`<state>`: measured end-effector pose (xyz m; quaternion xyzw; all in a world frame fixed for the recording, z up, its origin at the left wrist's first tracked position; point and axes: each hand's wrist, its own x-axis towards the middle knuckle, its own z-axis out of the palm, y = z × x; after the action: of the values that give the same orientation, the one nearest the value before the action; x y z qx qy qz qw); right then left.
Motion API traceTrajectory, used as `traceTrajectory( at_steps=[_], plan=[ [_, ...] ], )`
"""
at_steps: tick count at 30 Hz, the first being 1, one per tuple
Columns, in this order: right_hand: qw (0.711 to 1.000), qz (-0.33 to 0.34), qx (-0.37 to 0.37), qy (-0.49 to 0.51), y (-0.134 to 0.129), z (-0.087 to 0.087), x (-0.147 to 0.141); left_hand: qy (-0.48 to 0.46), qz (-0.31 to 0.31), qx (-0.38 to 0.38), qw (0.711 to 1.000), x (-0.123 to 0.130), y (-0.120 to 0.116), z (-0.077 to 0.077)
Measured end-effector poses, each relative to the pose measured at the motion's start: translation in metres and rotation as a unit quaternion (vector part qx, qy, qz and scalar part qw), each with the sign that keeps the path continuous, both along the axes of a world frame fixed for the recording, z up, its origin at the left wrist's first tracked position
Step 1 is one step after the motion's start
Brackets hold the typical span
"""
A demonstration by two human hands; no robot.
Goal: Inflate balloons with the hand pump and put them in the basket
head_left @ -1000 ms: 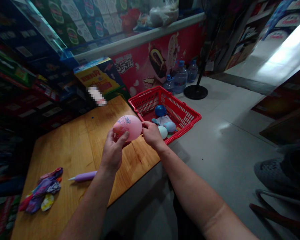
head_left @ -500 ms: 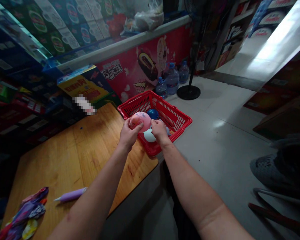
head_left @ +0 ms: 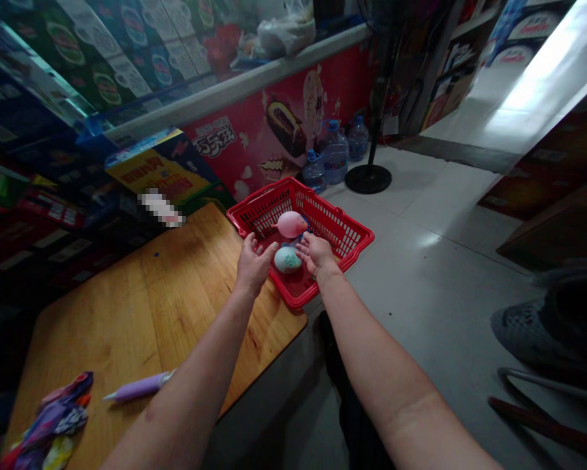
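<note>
Both my hands hover over the near part of a red plastic basket (head_left: 356, 243), fingers apart and nothing in them. My left hand (head_left: 254, 262) is by the basket's left rim, above the table's edge. My right hand (head_left: 317, 253) is over the basket's right half. Between and beyond them a pink balloon (head_left: 292, 224) lies in the basket, partly covering a blue balloon. A pale balloon with a green print (head_left: 288, 260) is nearer to me, between my hands. What lies under my right hand is mostly hidden.
A wooden table (head_left: 126, 294) carries a purple balloon pump (head_left: 139, 388) and a pile of uninflated balloons (head_left: 61, 421). Water bottles (head_left: 334, 153) and a fan stand (head_left: 369, 177) are on the floor beyond the basket. A yellow box (head_left: 160, 170) is behind the table.
My hands have let go of the pink balloon and spread apart. It has moved away from me into the basket, now overlapping the blue balloon.
</note>
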<state>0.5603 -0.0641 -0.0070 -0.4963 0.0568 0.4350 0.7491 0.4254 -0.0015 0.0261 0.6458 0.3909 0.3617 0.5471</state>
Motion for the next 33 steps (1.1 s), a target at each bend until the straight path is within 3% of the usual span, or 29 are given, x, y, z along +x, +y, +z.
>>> traceTrajectory(
  at_steps=[7,12,16,21,25,29,33],
  plan=[
    [0.999,0.017,0.007,0.051,-0.002,0.002,-0.015,0.016,-0.020,-0.003,1.000,-0.050,-0.043,0.009],
    [0.998,0.035,0.021,0.056,-0.011,0.007,-0.032,0.076,-0.013,0.005,0.997,-0.111,-0.109,0.014],
    [0.995,0.060,0.072,0.046,-0.030,0.025,-0.053,0.111,0.021,-0.025,0.993,-0.175,-0.171,0.007],
    [0.975,0.150,0.158,0.052,-0.074,0.057,-0.096,0.150,0.082,-0.085,0.982,-0.267,-0.242,-0.021],
    [0.942,0.256,0.213,0.047,-0.122,0.065,-0.142,0.219,0.095,-0.094,0.967,-0.340,-0.294,-0.051],
    [0.910,0.356,0.203,0.057,-0.174,0.065,-0.192,0.294,0.094,-0.097,0.946,-0.397,-0.346,-0.079],
    [0.897,0.419,0.137,0.029,-0.221,0.060,-0.242,0.385,0.063,-0.113,0.914,-0.430,-0.394,-0.103]
  ],
)
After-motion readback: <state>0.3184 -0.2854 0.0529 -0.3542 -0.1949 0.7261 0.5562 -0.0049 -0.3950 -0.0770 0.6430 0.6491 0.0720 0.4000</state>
